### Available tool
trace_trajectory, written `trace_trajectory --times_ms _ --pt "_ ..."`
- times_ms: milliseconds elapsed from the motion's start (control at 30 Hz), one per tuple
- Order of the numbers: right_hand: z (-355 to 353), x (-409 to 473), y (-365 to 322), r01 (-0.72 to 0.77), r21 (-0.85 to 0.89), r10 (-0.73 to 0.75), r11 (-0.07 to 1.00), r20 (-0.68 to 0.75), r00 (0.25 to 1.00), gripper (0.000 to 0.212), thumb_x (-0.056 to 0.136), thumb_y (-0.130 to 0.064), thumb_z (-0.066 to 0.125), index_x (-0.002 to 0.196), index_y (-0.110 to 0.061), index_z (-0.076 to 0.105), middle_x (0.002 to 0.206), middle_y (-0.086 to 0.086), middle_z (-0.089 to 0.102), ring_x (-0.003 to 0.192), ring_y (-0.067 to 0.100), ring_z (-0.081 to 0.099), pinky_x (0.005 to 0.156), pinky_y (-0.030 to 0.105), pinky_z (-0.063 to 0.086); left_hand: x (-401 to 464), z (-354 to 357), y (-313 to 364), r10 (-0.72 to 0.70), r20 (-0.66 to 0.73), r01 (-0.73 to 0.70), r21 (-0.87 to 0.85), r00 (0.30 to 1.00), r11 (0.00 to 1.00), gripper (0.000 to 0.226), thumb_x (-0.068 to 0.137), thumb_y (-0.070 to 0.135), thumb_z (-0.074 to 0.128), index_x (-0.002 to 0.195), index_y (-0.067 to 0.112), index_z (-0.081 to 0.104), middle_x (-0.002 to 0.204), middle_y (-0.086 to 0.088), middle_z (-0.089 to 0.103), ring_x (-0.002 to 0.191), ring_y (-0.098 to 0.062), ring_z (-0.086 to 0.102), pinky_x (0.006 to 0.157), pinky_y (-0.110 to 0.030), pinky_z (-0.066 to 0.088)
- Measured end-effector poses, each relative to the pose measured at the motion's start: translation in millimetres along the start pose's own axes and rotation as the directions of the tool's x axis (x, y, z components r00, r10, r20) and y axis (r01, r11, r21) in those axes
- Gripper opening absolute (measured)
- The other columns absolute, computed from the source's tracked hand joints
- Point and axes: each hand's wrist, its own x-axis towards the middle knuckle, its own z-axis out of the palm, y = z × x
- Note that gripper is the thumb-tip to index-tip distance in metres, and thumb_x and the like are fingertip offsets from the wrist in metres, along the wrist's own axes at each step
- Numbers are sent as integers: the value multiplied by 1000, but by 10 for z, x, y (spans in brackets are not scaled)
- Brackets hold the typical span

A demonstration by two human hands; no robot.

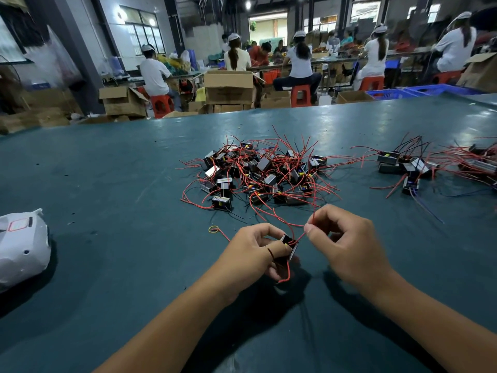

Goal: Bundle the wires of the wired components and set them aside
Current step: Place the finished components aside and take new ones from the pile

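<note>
Left hand (250,251) grips a small black box-shaped wired component (290,244) with a silvery metal frame, fingers curled round it, held just above the near centre of the dark teal tabletop (107,184). Component sits at the fingertips, mostly hidden by them; its long axis runs near-to-far, tilted slightly right at the far end. A dark band loops round one left finger.

Right hand (347,243) pinches a thin red wire (301,236) between thumb and forefinger, other fingers curled in. That wire runs from the component up-right to the pinch, then on up toward the far pile. Another red wire end hangs below the left hand, curling toward the near side.

Just beyond the hands: tangled pile of similar black components with red wires (258,173), centre of tabletop. Second, smaller group (411,168) far right, well apart from the first. Small yellow rubber band (213,229) lies flat left of the left hand, near it. White plastic bag (21,246) at the left edge.
</note>
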Motion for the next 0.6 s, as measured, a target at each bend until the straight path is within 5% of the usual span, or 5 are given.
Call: trace_trajectory --times_ms 100,267,400,500,600 --pt "-8 10 11 -98 79 101 992 -34 994 12 79 -30 64 71 -22 61 60 -2 59 55 15 53 53 32 44 -20 6 33 -8 11 9 -18 1000 1000 14 91 -4 57 102 3 54 89 -20 76 66 -29 68 47 -22 49" --pt "66 -8 -30 -235 261 240 936 12 971 10 78 -27 62 71 -20 60 52 2 55 47 15 50 47 30 40 -38 -3 49 -27 3 27 -89 1000 996 18 90 -7 52 95 10 50 93 -22 75 76 -36 67 51 -28 54" --pt "9 32 4 -286 298 294 911 18 956 21 91 -9 62 73 -21 61 54 0 56 49 14 51 43 25 41 -30 -42 53 -27 -83 7 -225 996 974 21 94 -6 51 108 6 60 95 -27 73 78 -33 73 58 -29 58" --pt "1 20 -22 -313 186 287 931 153 946 17 93 -11 62 78 -19 63 59 1 62 53 14 57 47 25 44 2 -76 65 -4 -155 -51 -352 988 935 19 95 -8 49 104 2 61 100 -28 73 88 -32 74 65 -30 61" --pt "68 -21 -145 -529 392 377 753 401 835 24 95 -27 59 75 -20 71 67 12 65 55 24 60 44 29 49 30 -62 66 36 -178 -96 -346 983 933 16 94 -8 53 103 5 53 101 -26 73 85 -29 72 73 -35 63"
